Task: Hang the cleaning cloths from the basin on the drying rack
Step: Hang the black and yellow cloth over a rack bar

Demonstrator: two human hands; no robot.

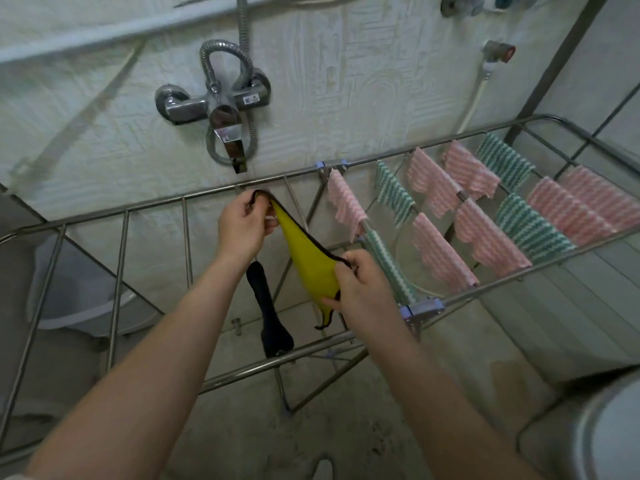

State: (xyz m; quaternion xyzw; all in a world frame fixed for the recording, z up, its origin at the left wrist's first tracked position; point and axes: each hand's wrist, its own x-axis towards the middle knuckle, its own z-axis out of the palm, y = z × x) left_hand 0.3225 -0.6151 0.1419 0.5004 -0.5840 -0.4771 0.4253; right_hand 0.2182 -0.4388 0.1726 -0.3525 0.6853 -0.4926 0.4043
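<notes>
A yellow cloth with a dark trim is stretched between my two hands above the left section of the metal drying rack. My left hand pinches its far corner near the back rail. My right hand grips the near corner, and the rest sags below. A dark cloth hangs from a rod just under my left wrist. Several pink and green striped cloths hang on the rack's right section. A metal basin rim shows at the bottom right; its contents are out of sight.
A chrome shower mixer with hose is on the tiled wall behind the rack. A white bucket stands on the floor under the rack's left end. A valve with a white hose is at the upper right.
</notes>
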